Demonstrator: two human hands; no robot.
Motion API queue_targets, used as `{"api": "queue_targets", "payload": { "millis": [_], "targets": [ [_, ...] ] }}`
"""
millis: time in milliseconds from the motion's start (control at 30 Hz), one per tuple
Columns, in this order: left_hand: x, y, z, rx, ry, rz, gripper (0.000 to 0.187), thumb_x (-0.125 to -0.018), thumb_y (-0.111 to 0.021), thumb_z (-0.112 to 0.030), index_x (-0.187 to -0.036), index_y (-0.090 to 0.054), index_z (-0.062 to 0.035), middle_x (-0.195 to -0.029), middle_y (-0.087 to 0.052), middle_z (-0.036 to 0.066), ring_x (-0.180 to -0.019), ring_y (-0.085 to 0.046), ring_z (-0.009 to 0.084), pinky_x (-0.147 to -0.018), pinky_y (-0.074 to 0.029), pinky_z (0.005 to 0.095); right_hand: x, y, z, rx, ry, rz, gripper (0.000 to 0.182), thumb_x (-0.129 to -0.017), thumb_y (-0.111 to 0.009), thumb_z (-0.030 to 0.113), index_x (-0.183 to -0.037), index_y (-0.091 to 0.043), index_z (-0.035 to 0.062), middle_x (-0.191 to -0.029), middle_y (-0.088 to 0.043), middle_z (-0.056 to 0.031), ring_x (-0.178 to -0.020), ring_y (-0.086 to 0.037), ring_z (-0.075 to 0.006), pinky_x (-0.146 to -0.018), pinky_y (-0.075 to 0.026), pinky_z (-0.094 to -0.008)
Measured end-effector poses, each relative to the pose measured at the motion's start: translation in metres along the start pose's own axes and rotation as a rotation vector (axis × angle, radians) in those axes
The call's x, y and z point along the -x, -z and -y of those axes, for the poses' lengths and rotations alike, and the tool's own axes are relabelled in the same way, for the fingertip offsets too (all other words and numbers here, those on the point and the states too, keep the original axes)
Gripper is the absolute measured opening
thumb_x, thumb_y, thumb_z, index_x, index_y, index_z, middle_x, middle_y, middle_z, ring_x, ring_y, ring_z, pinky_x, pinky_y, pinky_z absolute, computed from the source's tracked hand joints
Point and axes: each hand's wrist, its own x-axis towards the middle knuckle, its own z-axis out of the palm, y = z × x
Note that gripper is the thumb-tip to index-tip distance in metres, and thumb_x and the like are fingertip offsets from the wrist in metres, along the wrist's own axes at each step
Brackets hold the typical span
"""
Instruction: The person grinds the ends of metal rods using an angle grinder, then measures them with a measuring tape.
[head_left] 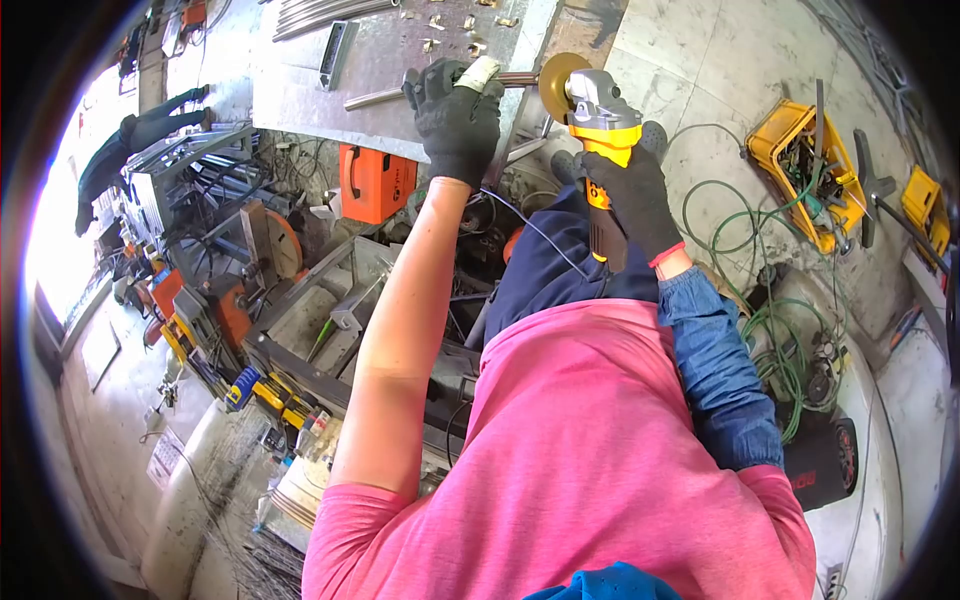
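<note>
My right hand [637, 200], in a dark glove, is wrapped round the body of a yellow and grey angle grinder [606, 125]. The grinder's tan disc [560, 88] meets or overlaps the right end of a thin metal bar [520, 79] at the table's edge. My left hand [458, 120], also dark-gloved, is closed over that bar, which sticks out to the left of the fingers. A pale wrapping [479, 73] shows beside the thumb. The bar lies over a metal worktable [300, 100].
Small metal pieces [436, 22] and a bundle of rods [325, 14] rest on the table. Below it stands an orange box [376, 184]. Rightward are a yellow crate [808, 172] of tools and a green hose [722, 215] on the floor. A person [110, 160] bends at far left.
</note>
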Motion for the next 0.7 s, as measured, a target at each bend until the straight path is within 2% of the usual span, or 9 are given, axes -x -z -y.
{"api": "queue_targets", "payload": {
  "millis": [167,400,500,567,633,700],
  "targets": [
    [0.002,-0.002,0.001,0.024,0.017,-0.013,0.031,-0.093,-0.081,-0.035,-0.121,-0.083,-0.0236,-0.118,-0.071,0.006,-0.126,-0.061,0.0331,-0.128,-0.029,0.0639,0.002,-0.002,0.009,0.124,0.027,0.016,0.038,-0.098,-0.079,0.022,-0.129,-0.074,0.0006,-0.111,-0.079,-0.0069,-0.097,-0.074,-0.0158,-0.086,-0.058,-0.0346],
    [0.001,-0.003,0.005,-0.001,0.009,-0.012,0.032,-0.091,-0.082,-0.037,-0.121,-0.083,-0.0240,-0.122,-0.070,0.008,-0.128,-0.061,0.0355,-0.128,-0.029,0.0655,0.005,-0.005,0.016,0.102,0.059,-0.020,0.039,-0.097,-0.080,0.023,-0.129,-0.074,0.0007,-0.111,-0.079,-0.0068,-0.097,-0.074,-0.0152,-0.086,-0.058,-0.0342],
    [0.002,-0.006,0.003,-0.001,0.015,-0.029,0.032,-0.092,-0.082,-0.037,-0.121,-0.083,-0.0234,-0.122,-0.069,0.009,-0.128,-0.061,0.0363,-0.127,-0.030,0.0660,0.007,-0.006,0.020,0.137,0.004,0.001,0.039,-0.097,-0.081,0.023,-0.127,-0.074,0.0008,-0.108,-0.079,-0.0060,-0.095,-0.074,-0.0149,-0.085,-0.058,-0.0340],
    [0.002,-0.003,0.002,-0.015,0.022,-0.028,0.032,-0.092,-0.082,-0.036,-0.121,-0.083,-0.0230,-0.122,-0.069,0.010,-0.128,-0.060,0.0365,-0.127,-0.030,0.0662,0.007,-0.006,0.015,0.036,0.021,-0.026,0.038,-0.097,-0.081,0.024,-0.126,-0.075,0.0011,-0.106,-0.079,-0.0055,-0.093,-0.074,-0.0147,-0.084,-0.058,-0.0338],
    [0.003,0.001,0.000,0.000,0.016,0.009,0.031,-0.094,-0.080,-0.028,-0.124,-0.082,-0.0198,-0.126,-0.069,0.012,-0.128,-0.061,0.0355,-0.129,-0.028,0.0617,0.005,-0.005,0.010,0.046,0.016,-0.020,0.038,-0.097,-0.081,0.024,-0.126,-0.075,0.0013,-0.106,-0.079,-0.0053,-0.092,-0.073,-0.0143,-0.084,-0.058,-0.0336],
    [0.001,-0.001,-0.001,0.002,0.012,-0.008,0.033,-0.093,-0.081,-0.032,-0.124,-0.082,-0.0211,-0.123,-0.069,0.011,-0.128,-0.061,0.0353,-0.128,-0.029,0.0638,0.002,-0.002,0.005,0.055,0.008,-0.019,0.037,-0.097,-0.082,0.024,-0.125,-0.075,0.0014,-0.105,-0.079,-0.0050,-0.092,-0.073,-0.0140,-0.083,-0.058,-0.0333]
  ]
}}
